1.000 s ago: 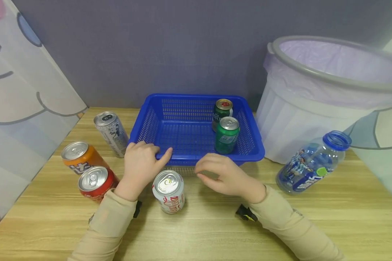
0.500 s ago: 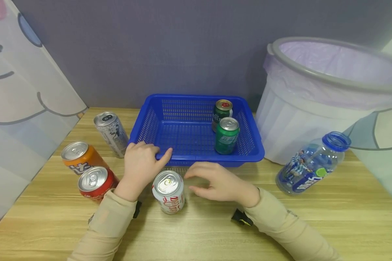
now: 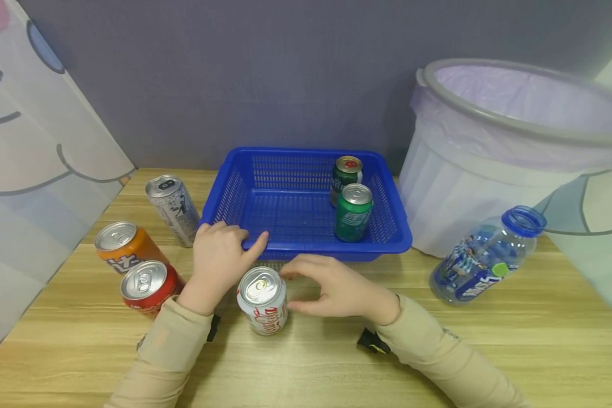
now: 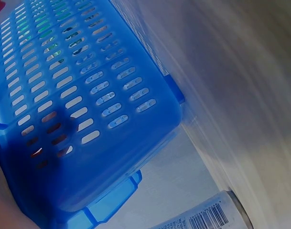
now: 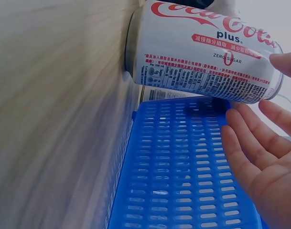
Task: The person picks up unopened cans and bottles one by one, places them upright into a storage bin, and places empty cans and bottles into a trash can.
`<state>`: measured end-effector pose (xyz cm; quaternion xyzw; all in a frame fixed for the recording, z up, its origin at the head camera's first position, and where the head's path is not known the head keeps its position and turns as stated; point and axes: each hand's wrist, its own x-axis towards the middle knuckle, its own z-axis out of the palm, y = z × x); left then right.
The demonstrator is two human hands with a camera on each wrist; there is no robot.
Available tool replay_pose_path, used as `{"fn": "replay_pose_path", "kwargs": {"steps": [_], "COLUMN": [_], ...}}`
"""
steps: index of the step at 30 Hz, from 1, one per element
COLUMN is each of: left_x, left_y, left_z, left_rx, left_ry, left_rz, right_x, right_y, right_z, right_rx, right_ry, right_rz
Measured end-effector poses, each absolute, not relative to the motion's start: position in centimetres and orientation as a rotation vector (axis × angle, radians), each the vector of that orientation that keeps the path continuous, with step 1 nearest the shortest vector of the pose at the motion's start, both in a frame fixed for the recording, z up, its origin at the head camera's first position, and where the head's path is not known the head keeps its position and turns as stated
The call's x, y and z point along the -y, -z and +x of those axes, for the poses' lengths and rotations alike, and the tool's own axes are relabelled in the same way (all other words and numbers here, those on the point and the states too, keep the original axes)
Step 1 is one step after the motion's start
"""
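A white Coca-Cola can (image 3: pixel 263 301) stands upright on the table in front of the blue basket (image 3: pixel 306 247). My right hand (image 3: pixel 336 286) is at the can's right side, thumb and fingers spread around it without being closed. In the right wrist view the thumb and a fingertip are by the can's top end (image 5: pixel 207 52); whether they touch it I cannot tell. My left hand (image 3: pixel 221 258) holds the basket's front left rim, fingers over the edge and thumb along it. Inside the basket, on the right, stand a green can (image 3: pixel 354 215) and a dark green can (image 3: pixel 347 177).
To the left stand a silver can (image 3: pixel 175 209), an orange can (image 3: pixel 132 246) and a red can (image 3: pixel 155 289). At the right is a clear bottle with a blue neck (image 3: pixel 481 258). A white bin (image 3: pixel 449 170) with a purple liner rises behind it.
My right hand has moved left from the basket's front edge to the white can's side. The left hand has stayed on the rim, and the cans have not moved.
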<state>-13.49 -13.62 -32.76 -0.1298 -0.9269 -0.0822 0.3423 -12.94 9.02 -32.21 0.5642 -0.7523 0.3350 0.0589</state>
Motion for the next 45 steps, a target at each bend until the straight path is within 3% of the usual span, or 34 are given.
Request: {"fn": "replay_pose_path", "kwargs": {"steps": [27, 45], "left_x": [13.5, 13.5], "left_y": [32.6, 32.6], "left_z": [-13.3, -13.3], "left_rx": [2.416, 2.412], "left_ry": [0.222, 0.239], "left_rz": [-0.327, -0.322], "right_x": [-6.9, -5.1], "right_y": [32.3, 31.7], "right_z": [-12.3, -10.4], "right_rx": [2.469, 2.648], "right_ry": [-1.215, -1.15], "right_rz": [1.602, 1.307]}}
